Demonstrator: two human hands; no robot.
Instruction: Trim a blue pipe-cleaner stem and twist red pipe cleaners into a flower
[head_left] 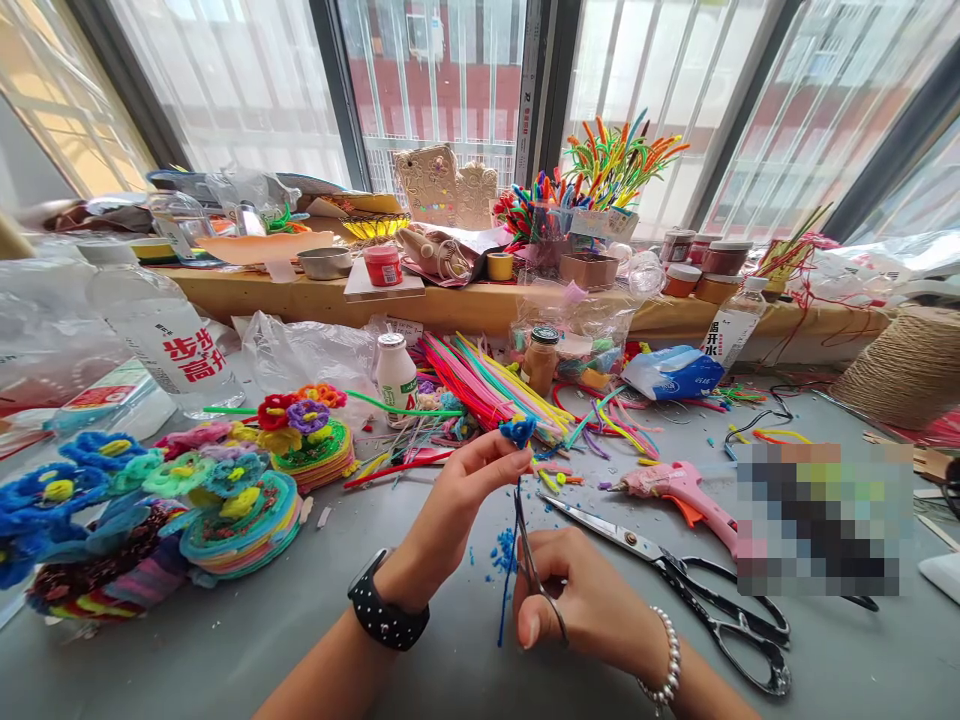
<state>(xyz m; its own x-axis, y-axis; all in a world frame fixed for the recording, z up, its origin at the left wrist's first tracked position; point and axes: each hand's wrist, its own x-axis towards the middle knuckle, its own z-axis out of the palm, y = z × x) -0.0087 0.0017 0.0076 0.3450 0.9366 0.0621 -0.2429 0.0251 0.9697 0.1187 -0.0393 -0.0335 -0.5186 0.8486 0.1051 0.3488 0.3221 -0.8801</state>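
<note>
Left hand point(466, 482) pinches blue flower point(517, 432) — right hand point(589, 595) grips small scissors point(524, 547), blades pointing far, toward it

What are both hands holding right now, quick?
Left hand: closed, pinching a fuzzy blue piece.
Right hand: closed around small scissors.

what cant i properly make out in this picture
In the head view:
Lower end of the pink glue gun: hidden by the pixelated patch.
Underside of the blue fuzzy piece: hidden by the left hand.
White object: cut off by the right edge.
Whether the small scissors touch the blue stem: overlapping, too small.
</note>
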